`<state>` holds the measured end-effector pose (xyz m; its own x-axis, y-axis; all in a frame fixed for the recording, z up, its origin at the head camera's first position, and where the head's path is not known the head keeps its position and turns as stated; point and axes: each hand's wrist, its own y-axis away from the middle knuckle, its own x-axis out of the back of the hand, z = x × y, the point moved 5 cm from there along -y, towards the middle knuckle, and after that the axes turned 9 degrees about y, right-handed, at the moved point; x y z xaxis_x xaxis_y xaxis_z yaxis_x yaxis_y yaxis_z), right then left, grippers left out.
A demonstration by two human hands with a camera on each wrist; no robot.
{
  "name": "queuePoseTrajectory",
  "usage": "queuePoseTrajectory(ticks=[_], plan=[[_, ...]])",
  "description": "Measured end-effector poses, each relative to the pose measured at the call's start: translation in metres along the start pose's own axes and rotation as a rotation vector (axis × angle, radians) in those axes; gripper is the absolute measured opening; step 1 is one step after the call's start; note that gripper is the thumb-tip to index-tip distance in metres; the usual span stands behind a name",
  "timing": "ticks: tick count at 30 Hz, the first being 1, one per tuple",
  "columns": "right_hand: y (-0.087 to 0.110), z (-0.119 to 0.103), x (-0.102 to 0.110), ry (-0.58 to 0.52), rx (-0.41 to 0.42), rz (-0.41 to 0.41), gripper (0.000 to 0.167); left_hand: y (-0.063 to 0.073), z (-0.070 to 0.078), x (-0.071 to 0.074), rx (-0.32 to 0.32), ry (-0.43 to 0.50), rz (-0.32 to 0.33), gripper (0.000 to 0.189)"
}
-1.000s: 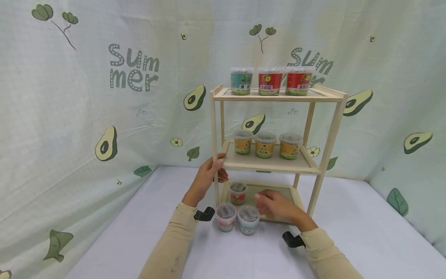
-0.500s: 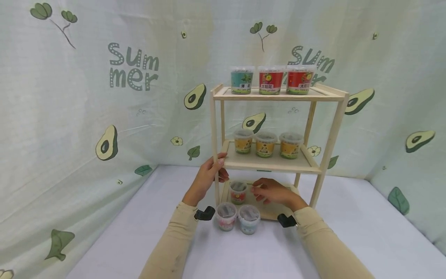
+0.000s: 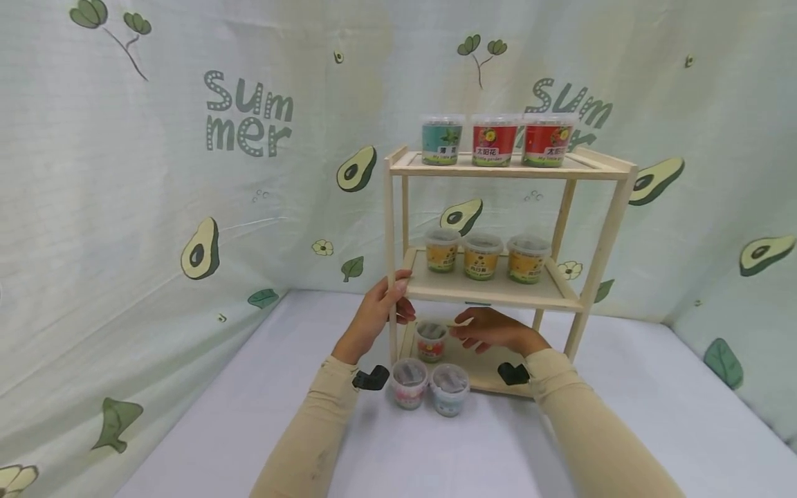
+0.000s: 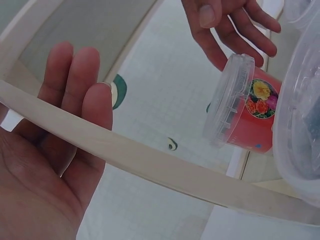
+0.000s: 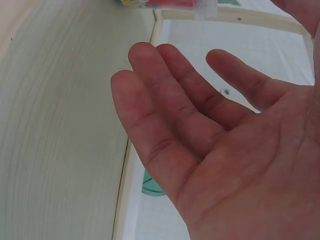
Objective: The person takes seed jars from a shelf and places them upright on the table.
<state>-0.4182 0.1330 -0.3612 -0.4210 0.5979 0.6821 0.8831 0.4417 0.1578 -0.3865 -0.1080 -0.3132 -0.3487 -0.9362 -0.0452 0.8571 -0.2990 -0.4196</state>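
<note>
A pale printed cloth, patterned with avocados and leaves, hangs behind and to both sides of the white surface. On it stands a three-tier wooden rack, towards which my beige sleeves extend. My left hand grips the rack's front left post near the middle shelf, fingers passing behind the wood. My right hand, fingers loosely bent and holding nothing, is over the bottom shelf, just beside the red-labelled cup; whether the fingertips touch it I cannot tell. That cup stands upright at the shelf's left. Top shelf, left to right: one teal cup, two red cups. Middle shelf: three orange cups in a row. Before the rack, a pink cup and a pale blue cup stand side by side. A small black mount sits at each wrist.
</note>
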Motion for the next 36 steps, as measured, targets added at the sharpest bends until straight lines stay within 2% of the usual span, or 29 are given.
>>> queuePoseTrajectory(ticks=[2,14,21,26,36], plan=[[-0.002,0.001,0.001,0.004,-0.015,-0.008,0.069,-0.001,0.000,-0.001,0.001,-0.003,-0.002,0.047],[-0.009,-0.008,-0.005,0.010,0.021,-0.067,0.074,-0.005,-0.002,0.002,0.034,-0.024,-0.021,0.048],[-0.013,-0.006,-0.011,-0.002,-0.018,-0.075,0.077,-0.003,-0.002,0.001,0.024,-0.013,-0.010,0.048],[-0.017,-0.006,-0.012,-0.025,-0.016,-0.089,0.077,-0.004,-0.003,0.001,-0.001,-0.015,-0.009,0.048],[-0.025,-0.018,-0.019,0.054,-0.007,-0.121,0.084,-0.003,-0.004,0.002,0.005,-0.011,-0.007,0.047]])
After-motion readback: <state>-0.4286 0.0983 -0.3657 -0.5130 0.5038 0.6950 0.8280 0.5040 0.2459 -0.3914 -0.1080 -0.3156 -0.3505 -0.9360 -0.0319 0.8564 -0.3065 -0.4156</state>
